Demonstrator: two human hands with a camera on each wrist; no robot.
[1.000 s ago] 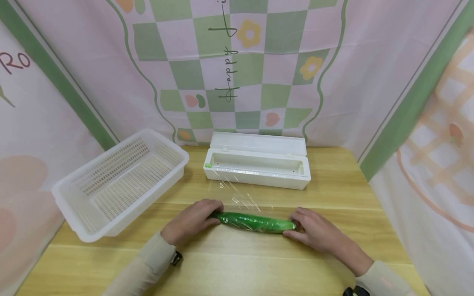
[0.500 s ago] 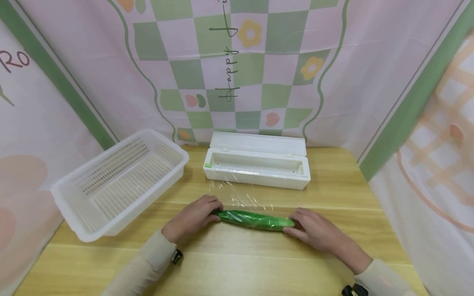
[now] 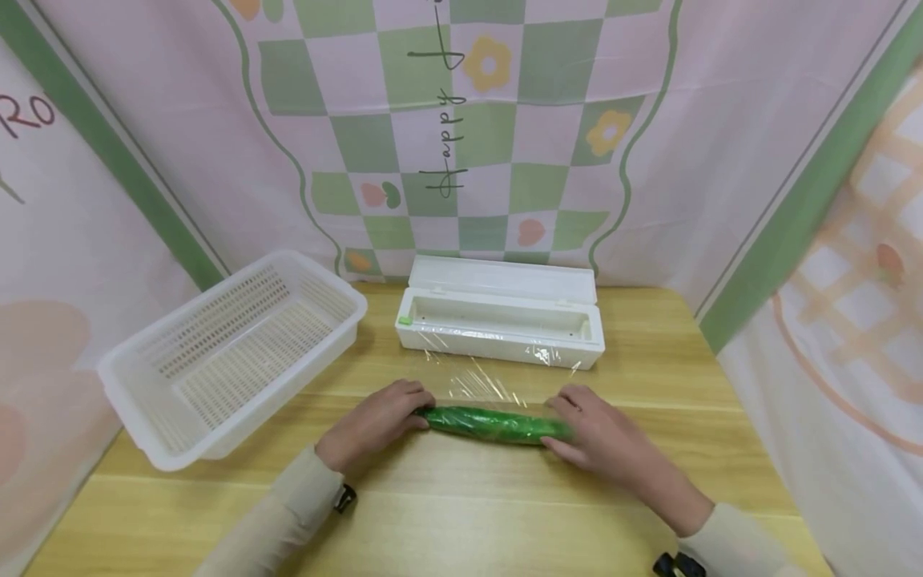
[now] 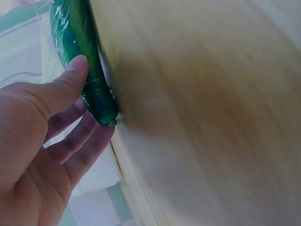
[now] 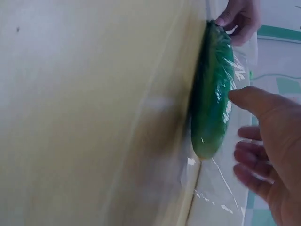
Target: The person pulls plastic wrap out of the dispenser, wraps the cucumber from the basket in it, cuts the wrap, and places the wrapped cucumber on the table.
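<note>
A green cucumber [image 3: 490,425] lies crosswise on the table, wound in clear plastic wrap [image 3: 479,383]. The film runs back from it to a long white wrap dispenser box [image 3: 497,349], whose lid stands up. My left hand [image 3: 378,423] holds the cucumber's left end, thumb on one side and fingers around the tip, as the left wrist view shows. At the right end is my right hand [image 3: 602,437], slightly blurred. In the right wrist view its thumb [image 5: 254,100] is at the cucumber's side, and the loosely bent fingers stand apart from it.
A white slotted plastic basket [image 3: 324,340] stands at the left of the wooden table [image 3: 461,513]. A small green slider [image 3: 406,320] sits on the box's left end. Behind the table hangs a printed cloth [image 3: 483,136].
The cucumber has shifted slightly towards the box. My right hand has moved back and left, further over the cucumber's right end. The left hand has barely moved.
</note>
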